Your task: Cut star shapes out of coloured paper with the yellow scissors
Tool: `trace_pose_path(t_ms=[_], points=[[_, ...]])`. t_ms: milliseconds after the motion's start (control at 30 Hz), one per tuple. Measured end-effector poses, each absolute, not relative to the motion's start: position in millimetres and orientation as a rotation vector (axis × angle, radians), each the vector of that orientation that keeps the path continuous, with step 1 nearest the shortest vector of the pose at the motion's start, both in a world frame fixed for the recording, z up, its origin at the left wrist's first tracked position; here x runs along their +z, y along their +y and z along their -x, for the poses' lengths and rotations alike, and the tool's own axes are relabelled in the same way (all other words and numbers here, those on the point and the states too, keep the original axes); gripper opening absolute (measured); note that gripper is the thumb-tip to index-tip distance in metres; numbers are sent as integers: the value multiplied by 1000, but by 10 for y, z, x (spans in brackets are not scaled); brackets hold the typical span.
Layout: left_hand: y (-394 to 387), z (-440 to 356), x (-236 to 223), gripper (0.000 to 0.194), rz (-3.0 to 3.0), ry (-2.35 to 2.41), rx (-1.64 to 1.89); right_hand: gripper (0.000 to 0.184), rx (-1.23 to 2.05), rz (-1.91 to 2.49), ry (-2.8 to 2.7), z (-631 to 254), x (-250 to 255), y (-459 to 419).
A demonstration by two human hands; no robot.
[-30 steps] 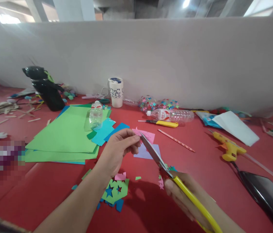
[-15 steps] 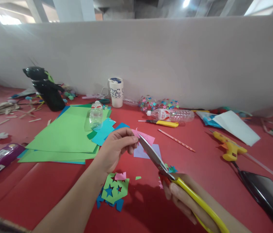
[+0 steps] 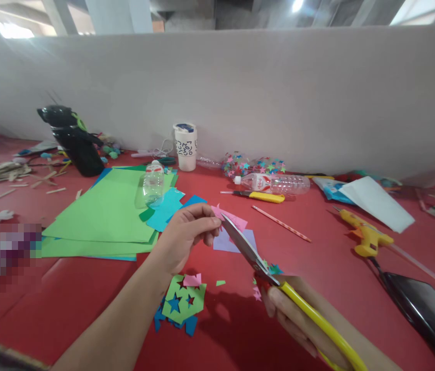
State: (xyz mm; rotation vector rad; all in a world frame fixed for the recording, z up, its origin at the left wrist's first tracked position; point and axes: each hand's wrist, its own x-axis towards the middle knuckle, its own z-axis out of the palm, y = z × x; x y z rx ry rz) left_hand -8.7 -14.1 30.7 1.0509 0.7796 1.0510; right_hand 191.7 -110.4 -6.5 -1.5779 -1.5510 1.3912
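Observation:
My left hand (image 3: 192, 229) is closed in a pinch, with a small piece of pink paper (image 3: 218, 211) at its fingertips, mostly hidden. In my right hand (image 3: 289, 312) are yellow-handled scissors (image 3: 242, 245), their blades close together and the tip beside my left fingertips. Behind the blades lie a pink sheet (image 3: 236, 220) and a purple sheet (image 3: 223, 244). Below my left hand, a green paper scrap (image 3: 180, 313) with star-shaped holes rests over blue scraps (image 3: 191, 325). Small cut stars (image 3: 276, 269) lie near my right hand.
Green sheets (image 3: 97, 216) lie left under a clear bottle (image 3: 153, 185). Further back stand a black flask (image 3: 76, 144) and a white cup (image 3: 185, 149). A bottle (image 3: 286, 183), yellow cutter (image 3: 266, 197) and striped stick (image 3: 281, 223) lie ahead; a glue gun (image 3: 367, 234) lies right.
Both hands stay almost in place. The scissors' tip has shifted very slightly, and the blades remain close together beside the left fingertips.

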Motion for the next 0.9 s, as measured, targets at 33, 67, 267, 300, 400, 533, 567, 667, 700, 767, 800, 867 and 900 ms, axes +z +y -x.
trace_pose_path(t_ms=[33, 67, 267, 300, 400, 533, 567, 667, 700, 767, 800, 867, 900], points=[[-140, 90, 305, 8, -1054, 781, 1050, 53, 1378, 1573, -1541, -1906, -45, -1113], [-139, 92, 302, 8, -1058, 782, 1050, 52, 1372, 1568, -1535, -1897, -26, -1121], [-130, 91, 282, 7, -1053, 769, 1059, 53, 1342, 1598, -1563, -1882, -22, -1099], [-130, 89, 281, 7, -1051, 769, 1061, 55, 1310, 1595, -1590, -1879, -26, -1088], [-131, 82, 282, 7, -1048, 771, 1062, 57, 1215, 1546, -1657, -1869, -14, -1066], [-136, 74, 286, 7, -1047, 763, 1062, 58, 1194, 1513, -1722, -1890, -8, -1059], [-137, 72, 285, 7, -1046, 763, 1065, 58, 1187, 1511, -1734, -1902, -20, -1055], [-135, 67, 274, 7, -1054, 767, 1072, 55, 1182, 1513, -1735, -1938, -79, -1034], [-135, 66, 269, 6, -1059, 770, 1075, 55, 1194, 1508, -1733, -1944, -97, -1027], [-134, 63, 261, 6, -1065, 779, 1084, 57, 1223, 1487, -1734, -1944, -113, -1019], [-134, 60, 258, 6, -1067, 784, 1086, 57, 1230, 1480, -1736, -1939, -109, -1019], [-136, 53, 253, 7, -1070, 791, 1087, 58, 1212, 1486, -1743, -1918, -80, -1033], [-138, 49, 251, 8, -1069, 790, 1086, 59, 1188, 1507, -1741, -1905, -59, -1045]])
